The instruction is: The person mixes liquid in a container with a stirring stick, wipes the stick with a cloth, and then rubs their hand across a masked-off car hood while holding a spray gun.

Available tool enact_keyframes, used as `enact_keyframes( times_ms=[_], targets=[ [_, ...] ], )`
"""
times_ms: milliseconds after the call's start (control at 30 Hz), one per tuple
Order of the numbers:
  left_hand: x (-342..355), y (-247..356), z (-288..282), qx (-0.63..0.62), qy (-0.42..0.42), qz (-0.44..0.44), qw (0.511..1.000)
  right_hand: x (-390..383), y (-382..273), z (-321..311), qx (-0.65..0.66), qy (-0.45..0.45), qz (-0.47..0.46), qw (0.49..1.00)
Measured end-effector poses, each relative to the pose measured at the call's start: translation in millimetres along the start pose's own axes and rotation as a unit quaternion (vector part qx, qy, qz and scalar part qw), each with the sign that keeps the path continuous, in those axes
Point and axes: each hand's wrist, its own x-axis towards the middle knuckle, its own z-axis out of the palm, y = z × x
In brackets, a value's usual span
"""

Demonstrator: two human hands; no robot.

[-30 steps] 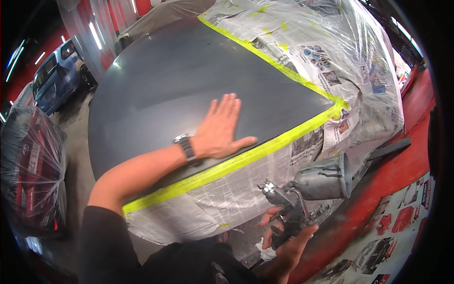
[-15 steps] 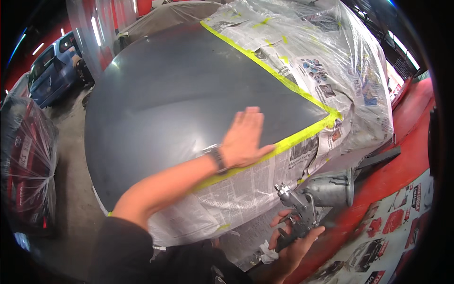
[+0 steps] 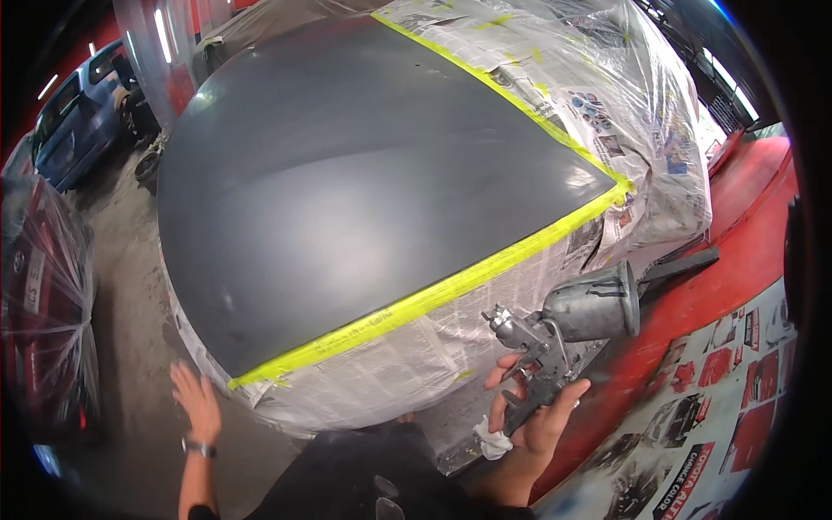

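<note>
A dark grey car hood (image 3: pixel 373 186) fills the middle, framed by yellow-green masking tape (image 3: pixel 451 286) along its near and right edges. Beside the hood's near left corner, my left hand (image 3: pixel 198 403) is raised off the panel, fingers apart and nothing in it. My right hand (image 3: pixel 542 420) grips a spray gun (image 3: pixel 537 351) by its handle, at the lower right in front of the taped edge. The gun's grey cup (image 3: pixel 594 303) tilts to the right. A crumpled white cloth or paper (image 3: pixel 494 440) shows beneath the right hand's fingers; whether it is held, I cannot tell.
Newspaper (image 3: pixel 576 113) and clear plastic sheeting (image 3: pixel 663 78) cover the car around the hood. A plastic-wrapped red car (image 3: pixel 48 303) stands at the left, a blue vehicle (image 3: pixel 82 113) behind it. Along the right runs a red wall (image 3: pixel 754 199) above a printed banner (image 3: pixel 693 416).
My left hand has lifted off the hood near its right corner and swung left and down past the panel's edge. The right hand keeps the spray gun, shifted slightly left and up in view.
</note>
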Motion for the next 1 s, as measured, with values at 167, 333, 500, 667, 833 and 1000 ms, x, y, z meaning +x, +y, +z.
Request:
enact_keyframes(
  times_ms=[167,333,500,667,833,1000],
  targets=[
    [-164.6,-98.5,71.5,-0.232,-0.440,0.024,0.867,6.1,11.2,26.3,-0.015,0.004,0.009,1.000],
    [-139.2,52.8,-93.3,-0.536,-0.546,-0.077,0.640,24.9,16.1,40.8,-0.025,-0.039,-0.015,0.999],
    [-35.0,127.5,-139.4,-0.414,-0.145,0.254,0.862,44.0,15.4,9.1,-0.034,-0.060,0.018,0.997],
    [57.3,215.2,-100.0,-0.050,0.040,0.298,0.952,63.3,-4.4,-38.6,-0.025,-0.073,0.017,0.997],
    [102.1,373.3,-108.6,0.012,0.038,0.373,0.927,60.5,-30.8,-87.6,-0.049,0.025,-0.005,0.998],
    [98.4,575.4,-88.6,-0.011,0.071,0.511,0.856,60.8,-32.5,-146.3,-0.014,0.037,-0.008,0.999]
  ],
)
